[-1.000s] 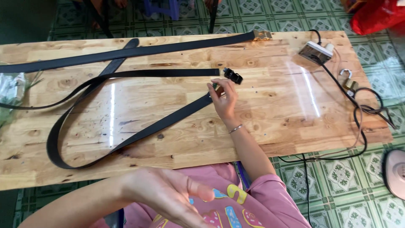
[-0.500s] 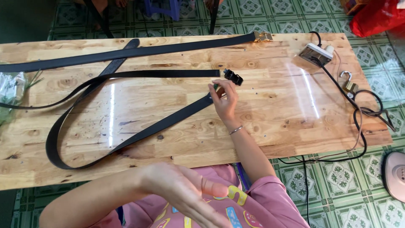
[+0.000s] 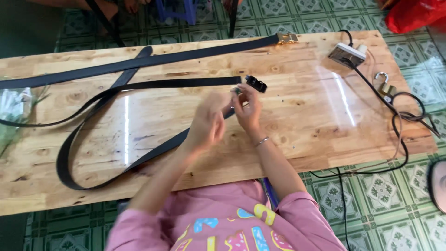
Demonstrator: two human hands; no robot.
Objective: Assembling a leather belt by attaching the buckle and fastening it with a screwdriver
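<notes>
Left hand [image 3: 207, 122] motion-blurred, hides black belt [image 3: 139, 84] end; plastic bag [image 3: 14, 104] cut by left edge.

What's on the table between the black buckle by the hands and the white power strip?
Nothing: in the head view, bare wood with a glare streak separates the black buckle from the white power strip; the table is otherwise empty there.

On the table [image 3: 306, 139], a looped belt [image 3: 93, 153] lies at the left, its ends meeting at the middle under both hands, the left hand [image 3: 206, 123] just beside the right hand [image 3: 246, 109]. A second belt [image 3: 153, 60] runs along the far edge, crossing the first. A power strip [image 3: 346, 55] sits far right, a padlock [image 3: 384, 86] nearer beside it.
</notes>
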